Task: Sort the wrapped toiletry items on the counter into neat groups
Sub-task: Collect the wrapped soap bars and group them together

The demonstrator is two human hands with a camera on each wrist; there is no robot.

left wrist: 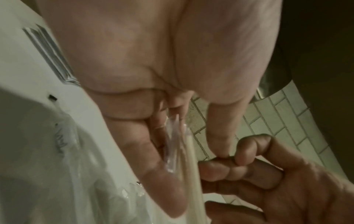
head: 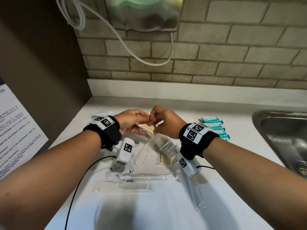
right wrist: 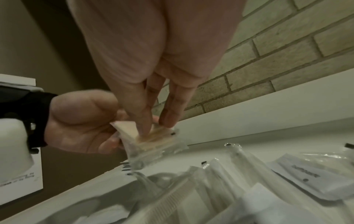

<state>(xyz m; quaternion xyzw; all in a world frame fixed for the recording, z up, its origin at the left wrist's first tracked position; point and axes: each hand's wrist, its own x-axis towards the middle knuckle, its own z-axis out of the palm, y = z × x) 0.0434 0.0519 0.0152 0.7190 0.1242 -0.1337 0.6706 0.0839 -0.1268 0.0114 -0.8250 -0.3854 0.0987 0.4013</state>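
Note:
Both hands meet above the back of the white counter [head: 224, 188]. My left hand [head: 142, 119] grips a small stack of clear-wrapped beige packets [head: 147, 128] from the left. My right hand [head: 153, 121] pinches the stack's top edge from the right. The right wrist view shows the beige packets [right wrist: 153, 141] edge on, with my right fingers [right wrist: 170, 116] on top and my left hand [right wrist: 80, 124] curled beneath. In the left wrist view the packets [left wrist: 178, 151] lie against my left fingers [left wrist: 145, 151], with my right hand [left wrist: 258, 174] close beside them.
Below the hands lie a wrapped comb [head: 131, 185], a wrapped toothbrush [head: 149, 177], a toothpaste sachet [head: 167, 146] and another long wrapped item [head: 197, 196]. Teal packets [head: 216, 128] are stacked at the right, white sachets [head: 103, 113] at the back left. A steel sink [head: 282, 138] borders the right.

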